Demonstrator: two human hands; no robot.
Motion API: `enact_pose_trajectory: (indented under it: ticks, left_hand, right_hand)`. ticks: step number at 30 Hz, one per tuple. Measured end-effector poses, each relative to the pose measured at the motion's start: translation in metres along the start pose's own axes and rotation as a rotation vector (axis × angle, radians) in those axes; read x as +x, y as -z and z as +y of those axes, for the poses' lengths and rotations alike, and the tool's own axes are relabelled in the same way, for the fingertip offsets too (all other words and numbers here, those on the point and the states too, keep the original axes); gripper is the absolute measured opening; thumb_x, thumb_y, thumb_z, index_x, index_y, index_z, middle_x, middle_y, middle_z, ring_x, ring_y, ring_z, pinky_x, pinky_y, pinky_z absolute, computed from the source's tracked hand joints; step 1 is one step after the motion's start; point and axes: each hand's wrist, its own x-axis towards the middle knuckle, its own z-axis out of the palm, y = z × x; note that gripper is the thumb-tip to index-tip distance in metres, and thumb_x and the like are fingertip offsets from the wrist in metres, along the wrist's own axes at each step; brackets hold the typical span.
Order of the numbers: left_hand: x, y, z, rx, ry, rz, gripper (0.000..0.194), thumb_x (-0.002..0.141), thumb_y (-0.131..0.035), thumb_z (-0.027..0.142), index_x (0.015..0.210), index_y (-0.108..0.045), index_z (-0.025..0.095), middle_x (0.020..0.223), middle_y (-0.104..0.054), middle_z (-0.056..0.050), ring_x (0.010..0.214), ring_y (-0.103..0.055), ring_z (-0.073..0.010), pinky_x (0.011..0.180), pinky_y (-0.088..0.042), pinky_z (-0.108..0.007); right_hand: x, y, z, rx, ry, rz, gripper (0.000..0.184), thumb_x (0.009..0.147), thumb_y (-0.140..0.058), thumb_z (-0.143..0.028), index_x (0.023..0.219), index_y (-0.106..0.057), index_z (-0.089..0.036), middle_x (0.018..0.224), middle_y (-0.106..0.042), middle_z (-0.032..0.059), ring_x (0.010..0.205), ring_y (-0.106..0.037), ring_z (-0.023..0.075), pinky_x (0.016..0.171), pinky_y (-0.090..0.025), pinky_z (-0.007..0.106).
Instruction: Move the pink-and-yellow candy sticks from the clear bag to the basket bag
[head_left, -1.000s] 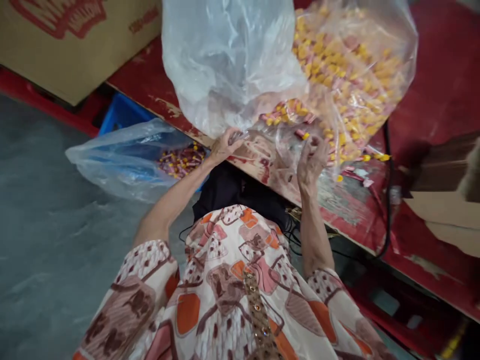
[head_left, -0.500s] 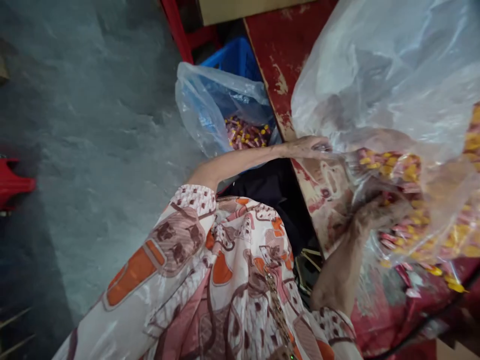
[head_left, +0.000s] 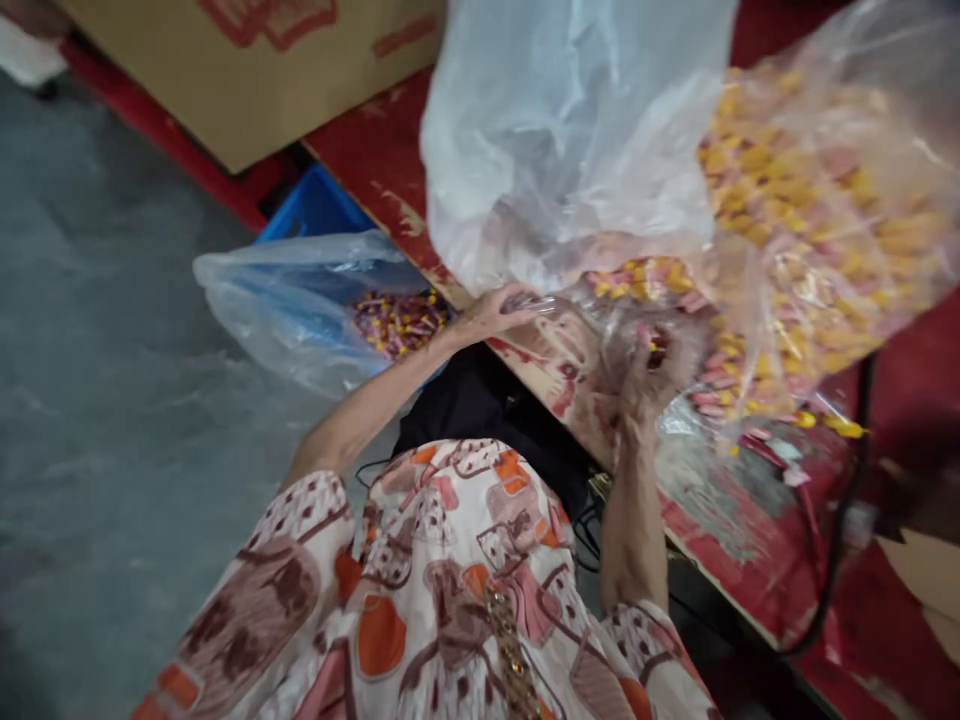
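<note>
A big clear plastic bag (head_left: 585, 170) lies on the worn red table (head_left: 375, 160), full of small yellow and pink pieces (head_left: 810, 220). My left hand (head_left: 501, 308) pinches the bag's lower edge at the table's rim. My right hand (head_left: 651, 372) is pushed into the bag's mouth, its fingers curled among the pieces behind the plastic. A few pieces (head_left: 780, 440) lie loose on the table beside the bag.
Below the table's edge a blue crate (head_left: 311, 205) holds a second clear bag (head_left: 292, 305) with more of the same pieces (head_left: 397, 322). A cardboard box (head_left: 255, 70) stands at the back left. A black cable (head_left: 847, 510) crosses the table at right. Grey floor lies left.
The view has swung back and forth. My right hand went from open by the bag's mouth to curled inside it. My left hand kept its hold on the bag's edge.
</note>
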Motion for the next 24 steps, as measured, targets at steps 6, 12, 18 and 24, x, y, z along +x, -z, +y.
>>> enact_pose_trajectory:
  ticks: [6,12,18,24]
  left_hand:
    - [-0.004,0.001,0.008,-0.049,0.013,0.102,0.068,0.089,-0.090,0.078,0.124,-0.085,0.020,0.117,-0.085,-0.007,0.104,-0.076,-0.0234,0.095,-0.061,-0.033]
    - [0.007,-0.016,0.039,-0.067,-0.040,0.043,0.065,0.093,-0.091,0.077,0.125,-0.085,0.020,0.121,-0.087,-0.011,0.111,-0.083,-0.0282,0.103,-0.067,-0.041]
    - [0.020,-0.037,0.060,0.108,-0.063,-0.040,0.056,0.102,-0.083,0.075,0.115,-0.085,0.021,0.117,-0.087,-0.010,0.110,-0.083,-0.0257,0.104,-0.067,-0.038]
    - [0.024,-0.041,0.068,0.251,-0.014,-0.079,0.054,0.099,-0.087,0.073,0.115,-0.085,0.022,0.116,-0.087,-0.008,0.105,-0.082,-0.0237,0.094,-0.067,-0.034]
  right_hand:
    - [-0.002,0.005,-0.008,0.132,-0.111,-0.088,0.045,0.112,-0.056,-0.064,0.110,-0.075,-0.023,0.110,-0.077,0.0138,0.100,-0.072,0.0310,0.098,-0.064,0.052]
    - [0.007,0.016,-0.041,0.652,-0.306,-0.397,0.046,0.100,-0.085,-0.071,0.114,-0.076,-0.028,0.092,-0.070,-0.0003,0.076,-0.060,0.0187,0.066,-0.052,0.030]
    - [0.011,0.008,-0.058,0.854,-0.188,-0.602,0.045,0.105,-0.081,-0.068,0.125,-0.071,-0.029,0.105,-0.075,0.0006,0.085,-0.066,0.0193,0.074,-0.053,0.031]
    - [0.012,0.005,-0.040,0.922,-0.153,-0.613,0.039,0.110,-0.071,-0.057,0.135,-0.069,-0.027,0.115,-0.075,0.0038,0.078,-0.064,0.0175,0.072,-0.055,0.033]
